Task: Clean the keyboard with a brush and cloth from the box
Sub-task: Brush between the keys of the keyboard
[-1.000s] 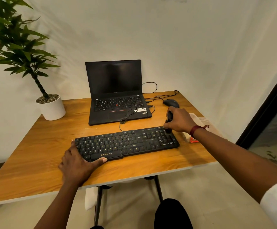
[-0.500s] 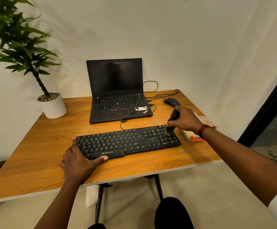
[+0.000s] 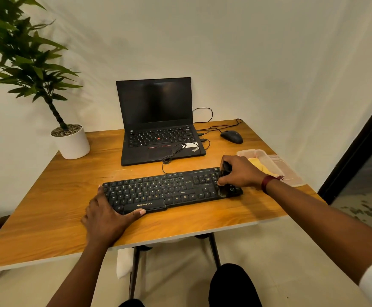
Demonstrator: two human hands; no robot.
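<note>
Right hand (image 3: 240, 171) grips brush (image 3: 225, 173) (bristles on keyboard (image 3: 169, 189)); left hand (image 3: 107, 216) steadies keyboard

The right hand (image 3: 240, 171) has drawn the brush (image 3: 226, 167) from the keyboard's (image 3: 158, 191) far right edge toward 6 o'clock, across the number pad. 1 second ago the bristles stood at its 1 o'clock corner; now they sit, blurred, near its 4 o'clock corner. The hand has moved clear of the mouse (image 3: 231, 136), and more of the box (image 3: 289, 173) and its yellow cloth (image 3: 258, 166) shows at the hand's 3 o'clock.
</note>
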